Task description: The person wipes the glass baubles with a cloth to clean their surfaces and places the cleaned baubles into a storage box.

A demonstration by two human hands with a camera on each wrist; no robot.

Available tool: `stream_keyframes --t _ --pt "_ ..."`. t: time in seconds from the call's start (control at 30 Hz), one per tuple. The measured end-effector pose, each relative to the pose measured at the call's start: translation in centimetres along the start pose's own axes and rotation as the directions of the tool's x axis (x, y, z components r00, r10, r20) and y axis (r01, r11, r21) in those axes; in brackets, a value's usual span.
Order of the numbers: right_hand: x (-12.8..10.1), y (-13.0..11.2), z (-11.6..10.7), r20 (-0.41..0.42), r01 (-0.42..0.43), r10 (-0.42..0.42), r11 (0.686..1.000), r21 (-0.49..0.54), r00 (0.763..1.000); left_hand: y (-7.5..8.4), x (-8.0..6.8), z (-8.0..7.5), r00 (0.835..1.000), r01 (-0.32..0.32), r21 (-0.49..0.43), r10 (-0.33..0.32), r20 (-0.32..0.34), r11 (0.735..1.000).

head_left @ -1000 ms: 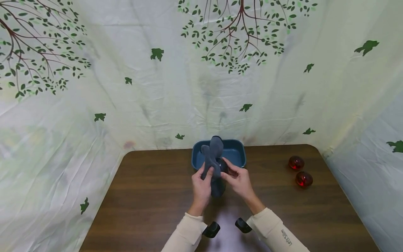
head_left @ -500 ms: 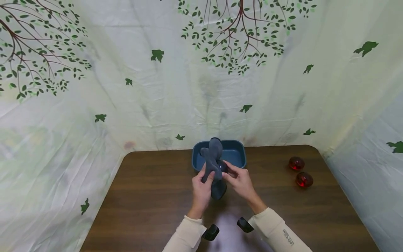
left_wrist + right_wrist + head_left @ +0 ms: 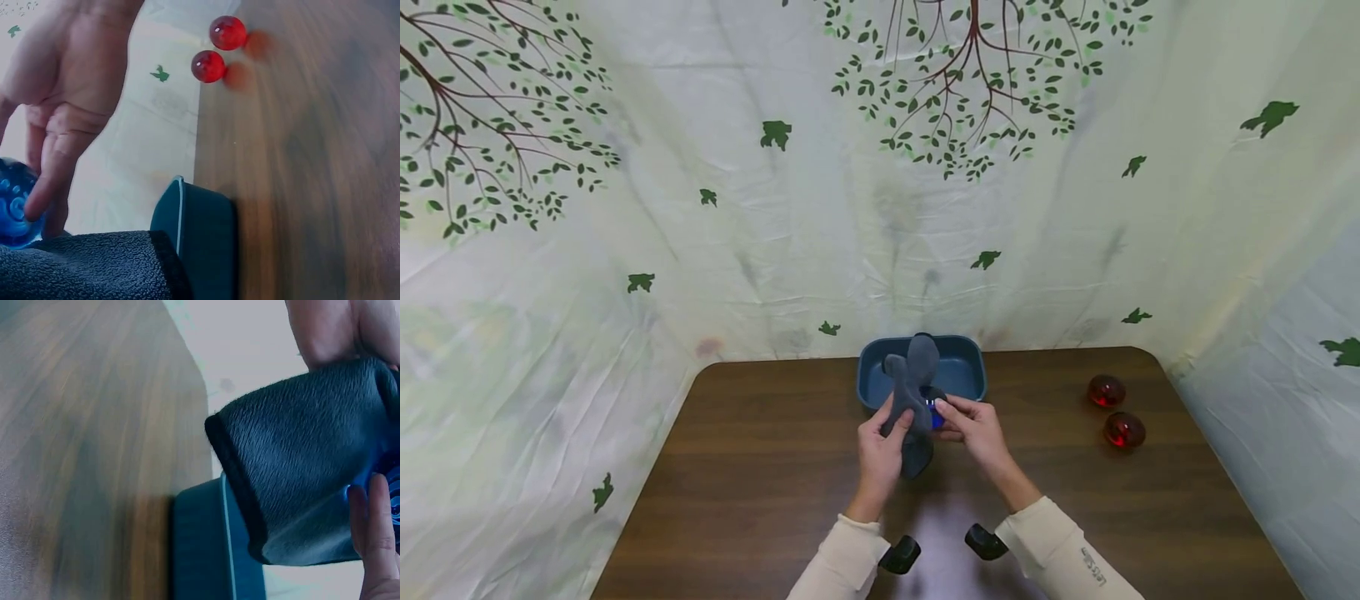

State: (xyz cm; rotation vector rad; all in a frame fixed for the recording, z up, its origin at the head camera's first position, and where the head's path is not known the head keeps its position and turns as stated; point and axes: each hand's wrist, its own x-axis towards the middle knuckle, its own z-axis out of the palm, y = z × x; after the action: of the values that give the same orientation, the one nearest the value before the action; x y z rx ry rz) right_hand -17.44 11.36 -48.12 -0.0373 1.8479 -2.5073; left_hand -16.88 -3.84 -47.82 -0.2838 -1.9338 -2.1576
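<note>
Over the middle of the brown wooden table, just in front of the dark blue plastic tub, two hands meet. The left hand grips a soft dark grey cloth, fingers curled round its lower part. The cloth stands up tall, its long way going up and away from the person, and its top hangs over the tub. The right hand pinches a shiny round blue glass ball between its fingertips. The ball sits right at the cloth's right side, touching it, so the cloth lies to the left of the ball and the right hand is the nearer one to the ball. In the left wrist view the blue ball shows swirls, with a finger pressed on it.

Two round red glass balls lie close together on the table, well off to the right. Nothing stands between the hands and the tub. A leafy printed sheet hangs behind.
</note>
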Motion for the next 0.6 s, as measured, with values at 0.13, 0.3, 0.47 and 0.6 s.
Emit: stream_keyframes --t 0.13,0.3,0.47,0.6 --pt "0.2 0.3 -0.7 0.033 -0.025 0.021 0.992 0.127 0.999 0.1 0.1 -0.2 0.999 0.026 -0.076 -0.029 -0.033 0.997" --pt "0.8 0.6 -1.4 0.046 -0.04 0.028 0.958 0.285 0.999 0.3 0.3 -0.9 0.995 0.049 -0.12 -0.059 -0.075 0.992" --pt "1.7 1.0 -1.9 0.043 -0.03 0.016 0.938 0.345 0.999 0.6 0.7 -1.9 0.993 0.023 -0.137 -0.039 -0.113 0.99" --pt "2.9 1.5 -2.3 0.021 -0.03 0.025 0.953 0.302 0.999 0.7 1.2 -3.0 0.988 0.016 -0.151 -0.039 -0.151 0.988"
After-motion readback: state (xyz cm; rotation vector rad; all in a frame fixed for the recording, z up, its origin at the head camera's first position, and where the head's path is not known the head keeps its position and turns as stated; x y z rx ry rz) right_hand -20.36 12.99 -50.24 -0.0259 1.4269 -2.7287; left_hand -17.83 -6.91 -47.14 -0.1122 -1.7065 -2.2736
